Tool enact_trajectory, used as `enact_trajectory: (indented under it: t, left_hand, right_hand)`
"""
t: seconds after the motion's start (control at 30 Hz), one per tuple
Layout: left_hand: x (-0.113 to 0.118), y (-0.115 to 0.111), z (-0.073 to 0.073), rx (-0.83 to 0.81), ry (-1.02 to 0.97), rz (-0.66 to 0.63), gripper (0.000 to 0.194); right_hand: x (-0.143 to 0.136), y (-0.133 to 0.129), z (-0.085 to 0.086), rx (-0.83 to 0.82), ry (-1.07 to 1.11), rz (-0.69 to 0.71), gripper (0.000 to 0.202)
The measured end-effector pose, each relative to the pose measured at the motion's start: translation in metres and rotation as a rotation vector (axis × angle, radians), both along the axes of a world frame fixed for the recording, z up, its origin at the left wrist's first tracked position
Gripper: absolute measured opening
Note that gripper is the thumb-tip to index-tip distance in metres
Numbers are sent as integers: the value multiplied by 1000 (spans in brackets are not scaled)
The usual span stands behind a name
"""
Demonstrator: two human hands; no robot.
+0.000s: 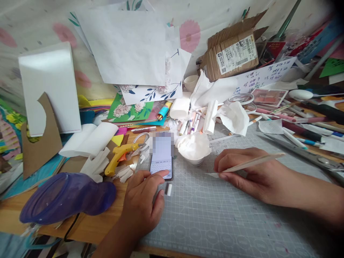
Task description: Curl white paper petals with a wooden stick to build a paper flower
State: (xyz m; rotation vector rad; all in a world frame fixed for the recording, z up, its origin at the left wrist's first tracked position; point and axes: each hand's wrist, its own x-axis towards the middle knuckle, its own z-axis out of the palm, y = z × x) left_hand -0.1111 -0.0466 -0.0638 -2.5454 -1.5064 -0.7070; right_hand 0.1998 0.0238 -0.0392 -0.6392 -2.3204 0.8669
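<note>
My left hand (pixel 143 200) reaches over the lower end of a smartphone (pixel 162 150), which lies face up with a keyboard on its screen. One finger is stretched onto the keys; the fingers are apart and hold nothing. Between thumb and fingers, my right hand (pixel 247 175) pinches a thin pale stick (pixel 255 163) with a flat, pointed white tip, low over the grey cutting mat (pixel 204 211). A small white bowl (pixel 195 148) with a wavy rim and white stuff inside stands between the hands. Just below the phone is a small white piece (pixel 169 189).
On the left lie a yellow glue gun (pixel 119 157), white paper rolls (pixel 92 139) and a purple translucent visor (pixel 67 199). Scissors (pixel 309 152) and many pens crowd the right. A cardboard box (pixel 231 50) and hanging paper sheets (pixel 129 46) are at the back.
</note>
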Motion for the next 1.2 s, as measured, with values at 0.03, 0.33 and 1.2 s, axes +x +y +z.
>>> enact_trajectory:
  t: [0.03,0.33,1.2]
  left_hand:
    - [0,0,0,0,-3,1,24]
    - [0,1,3,37,3,7,23]
    - [-4,6,1,90,73,64,23]
  right_hand:
    - [0,0,0,-3,-4,1,14]
    - [0,0,0,16,8,-5,14]
    - [-1,1,2,61,-6,-1,16]
